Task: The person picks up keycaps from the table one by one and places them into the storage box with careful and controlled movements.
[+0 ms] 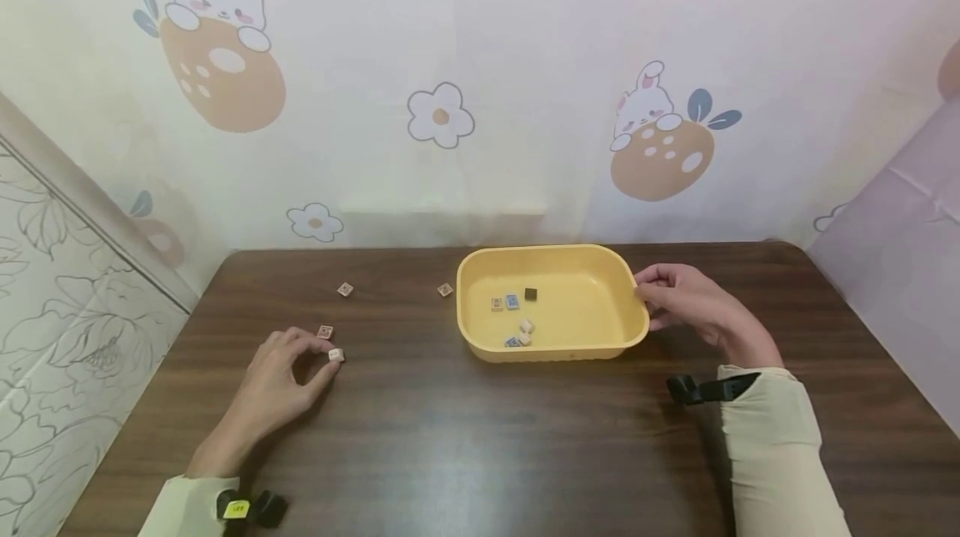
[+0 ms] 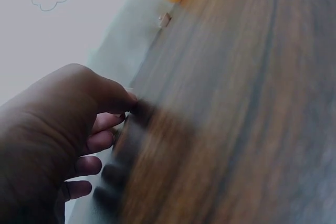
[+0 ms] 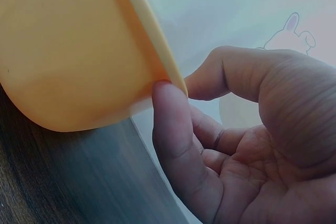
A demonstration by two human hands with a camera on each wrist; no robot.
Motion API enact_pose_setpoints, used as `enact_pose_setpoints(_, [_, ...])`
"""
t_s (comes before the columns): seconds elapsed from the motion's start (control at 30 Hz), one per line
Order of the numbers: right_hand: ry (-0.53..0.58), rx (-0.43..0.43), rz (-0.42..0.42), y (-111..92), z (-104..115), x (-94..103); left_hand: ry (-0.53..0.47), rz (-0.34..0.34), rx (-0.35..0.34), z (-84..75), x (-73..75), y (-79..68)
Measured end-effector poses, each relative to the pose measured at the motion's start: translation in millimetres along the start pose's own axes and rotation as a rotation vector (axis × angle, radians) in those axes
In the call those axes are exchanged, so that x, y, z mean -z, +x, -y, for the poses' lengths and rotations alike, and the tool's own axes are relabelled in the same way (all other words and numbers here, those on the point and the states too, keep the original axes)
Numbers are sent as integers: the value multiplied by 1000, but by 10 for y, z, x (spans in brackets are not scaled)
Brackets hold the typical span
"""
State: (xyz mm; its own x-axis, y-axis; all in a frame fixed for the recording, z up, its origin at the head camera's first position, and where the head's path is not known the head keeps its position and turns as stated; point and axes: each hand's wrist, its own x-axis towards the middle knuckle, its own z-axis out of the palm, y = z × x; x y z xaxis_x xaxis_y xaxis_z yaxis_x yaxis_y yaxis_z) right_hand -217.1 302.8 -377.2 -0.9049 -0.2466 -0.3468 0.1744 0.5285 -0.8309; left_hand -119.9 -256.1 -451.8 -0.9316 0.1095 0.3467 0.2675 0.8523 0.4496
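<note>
At the table's left, my left hand (image 1: 279, 378) pinches a small white tile (image 1: 337, 355) with dark marks between thumb and index finger. In the left wrist view the thumb and fingers (image 2: 107, 94) hide most of that tile, close over the wood. A patterned small tile (image 1: 325, 332) lies just beyond the fingertips. My right hand (image 1: 693, 303) grips the right end of a yellow plastic basin (image 1: 555, 351). The right wrist view shows the basin's rim (image 3: 157, 40) between thumb and index finger. Inside the basin lie several small tiles: white, blue-faced, brown-patterned, and one black tile (image 1: 531, 294).
Two more patterned tiles lie on the dark wood table (image 1: 450, 445): one tile (image 1: 345, 289) near the back left, another tile (image 1: 445, 290) beside the basin's left end. A wall covering with rabbits and flowers (image 1: 441, 115) rises behind the table's back edge.
</note>
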Motion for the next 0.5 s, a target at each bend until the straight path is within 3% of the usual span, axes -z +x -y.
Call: enact_pose_setpoints(0.5, [29, 0, 6, 9, -4, 5, -73, 40, 73, -49, 14, 46])
